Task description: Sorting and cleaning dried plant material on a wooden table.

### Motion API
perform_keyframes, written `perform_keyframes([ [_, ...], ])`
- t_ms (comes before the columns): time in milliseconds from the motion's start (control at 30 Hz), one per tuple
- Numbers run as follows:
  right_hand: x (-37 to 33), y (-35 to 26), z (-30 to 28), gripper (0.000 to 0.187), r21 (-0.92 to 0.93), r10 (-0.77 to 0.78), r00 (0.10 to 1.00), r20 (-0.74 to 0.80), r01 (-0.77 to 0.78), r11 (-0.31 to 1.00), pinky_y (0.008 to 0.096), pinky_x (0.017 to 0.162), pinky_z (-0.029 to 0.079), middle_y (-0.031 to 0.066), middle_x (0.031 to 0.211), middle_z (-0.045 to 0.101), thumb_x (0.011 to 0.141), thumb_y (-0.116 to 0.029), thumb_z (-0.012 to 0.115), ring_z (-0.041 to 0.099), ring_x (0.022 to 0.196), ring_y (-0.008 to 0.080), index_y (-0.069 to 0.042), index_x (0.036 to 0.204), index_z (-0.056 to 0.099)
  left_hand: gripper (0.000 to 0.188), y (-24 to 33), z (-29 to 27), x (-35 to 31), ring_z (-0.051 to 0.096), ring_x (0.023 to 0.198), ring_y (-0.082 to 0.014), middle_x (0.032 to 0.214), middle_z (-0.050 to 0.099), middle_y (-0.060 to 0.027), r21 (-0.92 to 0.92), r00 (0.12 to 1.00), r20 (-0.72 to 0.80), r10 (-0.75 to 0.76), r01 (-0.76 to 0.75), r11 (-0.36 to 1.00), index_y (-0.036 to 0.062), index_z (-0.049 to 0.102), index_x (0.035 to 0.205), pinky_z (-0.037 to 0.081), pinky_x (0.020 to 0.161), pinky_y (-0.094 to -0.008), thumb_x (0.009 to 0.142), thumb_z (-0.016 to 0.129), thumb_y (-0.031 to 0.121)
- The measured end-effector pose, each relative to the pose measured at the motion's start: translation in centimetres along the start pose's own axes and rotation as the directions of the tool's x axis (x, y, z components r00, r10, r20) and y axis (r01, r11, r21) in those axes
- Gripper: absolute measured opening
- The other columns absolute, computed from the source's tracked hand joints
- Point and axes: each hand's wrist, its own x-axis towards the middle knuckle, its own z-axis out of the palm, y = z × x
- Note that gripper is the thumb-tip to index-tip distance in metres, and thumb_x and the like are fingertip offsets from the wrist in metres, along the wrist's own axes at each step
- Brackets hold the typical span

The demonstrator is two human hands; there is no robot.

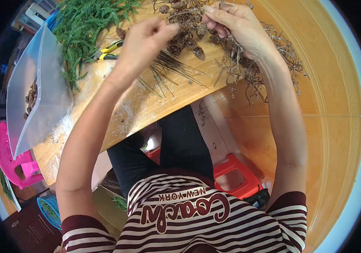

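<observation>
My right hand (237, 27) pinches a thin brown dry twig (195, 12) between thumb and fingers, above a heap of pine cones (184, 31). My left hand (148, 38) is closed with the thumb against the curled fingers, just left of the cones. What it holds, if anything, is too small or hidden to make out. Below the cones lies a fan of thin dark wires (174, 69) on the wooden table (146, 111). Yellow-and-black handled pliers (109, 51) rest beside my left wrist. A tangle of dry brown twigs (275, 63) sits under and beside my right forearm.
Green artificial fir sprigs (85, 31) cover the table's far left. A translucent plastic bin (41, 90) with several small cones stands at the left edge. White flakes are scattered on the tabletop. A red stool (250, 181) and a pink chair (9, 156) stand below table height.
</observation>
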Motion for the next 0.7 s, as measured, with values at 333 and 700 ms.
perform_keyframes([
  [333,-0.2,0.1,0.0,0.034,0.273,-0.076,0.997,0.033,0.064,0.96,0.0229,0.054,0.04,0.0012,0.069,0.063,0.098,-0.031,0.062,0.053,0.059,0.0071,-0.003,0.081,0.068,0.019,2.6,3.7,1.8,0.067,0.08,-0.0406,0.079,0.067,-0.018,0.731,0.964,0.015,0.265,-0.191,0.655,0.0054,0.059,0.094,0.053,0.067,-0.0504,0.087,0.065,0.022],
  [700,-0.6,0.1,-0.1,0.031,0.294,0.028,0.998,-0.048,-0.013,0.956,0.0215,0.049,0.04,0.0007,0.066,0.059,0.1,-0.029,0.059,0.049,0.053,0.0079,-0.007,0.078,0.06,0.04,1.3,4.0,1.6,0.066,0.086,-0.039,0.093,0.066,-0.019,0.586,0.953,-0.031,0.301,-0.227,0.778,0.0018,0.059,0.096,0.053,0.073,-0.0488,0.087,0.068,0.04],
])
